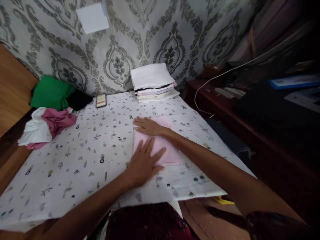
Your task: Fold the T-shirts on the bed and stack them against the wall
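A pink folded cloth (172, 154) lies flat on the patterned white table cover (87, 160), in front of me. My left hand (145, 161) rests on its near left part, fingers spread. Farther up, my right hand (148, 126) lies flat across the cloth's far left side, its fingers stretched out past the left edge. Both palms face down, and neither hand grips anything. Part of the cloth is hidden under the hands and the right forearm.
Against the wall stands a stack of folded cloths (152, 76). Crumpled green (51, 91), black (78, 99), white (37, 128) and pink clothes (58, 121) lie at the left. A small framed card (101, 100) is near the wall. A white cable (220, 76) hangs over the dark red furniture (212, 96) at right.
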### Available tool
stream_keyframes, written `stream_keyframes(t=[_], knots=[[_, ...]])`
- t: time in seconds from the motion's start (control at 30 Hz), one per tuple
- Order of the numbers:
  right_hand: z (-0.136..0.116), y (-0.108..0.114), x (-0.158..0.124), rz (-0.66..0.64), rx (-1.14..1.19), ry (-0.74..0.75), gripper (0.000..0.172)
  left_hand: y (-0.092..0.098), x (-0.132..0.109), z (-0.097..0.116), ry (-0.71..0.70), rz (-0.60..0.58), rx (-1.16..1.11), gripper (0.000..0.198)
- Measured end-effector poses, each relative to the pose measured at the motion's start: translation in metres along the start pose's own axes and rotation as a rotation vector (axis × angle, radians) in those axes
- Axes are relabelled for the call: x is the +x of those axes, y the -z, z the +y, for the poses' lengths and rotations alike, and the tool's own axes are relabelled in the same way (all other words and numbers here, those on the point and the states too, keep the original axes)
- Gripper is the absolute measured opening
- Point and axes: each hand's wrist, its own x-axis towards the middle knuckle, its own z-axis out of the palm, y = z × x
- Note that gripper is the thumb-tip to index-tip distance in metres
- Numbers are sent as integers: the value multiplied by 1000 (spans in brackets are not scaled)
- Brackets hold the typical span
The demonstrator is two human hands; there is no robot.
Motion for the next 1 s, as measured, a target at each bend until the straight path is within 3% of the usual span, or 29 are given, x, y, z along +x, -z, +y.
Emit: stream_keyframes(t=[0.17,0.23,0.33,0.43,0.5,0.53,0.73,0.9,1.0], knots=[[-7,4,-3,-5,-21,-10,68,1,-23,19,-134,-68,-141,65],[-11,8,-9,18,-17,-22,66,10,-26,17,-172,-91,-234,63],[-21,13,-30,140,-54,-63,62,32,-25,6,-194,-99,-465,42],[-41,6,-61,229,-104,-161,62,52,-12,-17,7,92,-602,35],[-57,-7,-80,243,-136,-177,62,56,5,-34,143,249,-573,36],[-65,-15,-88,243,-155,-154,62,55,14,-43,179,266,-560,39],[-90,-50,-110,307,-304,15,58,22,67,-89,181,-178,-409,62],[-90,-47,-110,278,-362,0,58,17,106,-116,184,-276,-220,66],[-90,-46,-111,281,-366,-9,58,27,121,-112,225,-270,-92,70]])
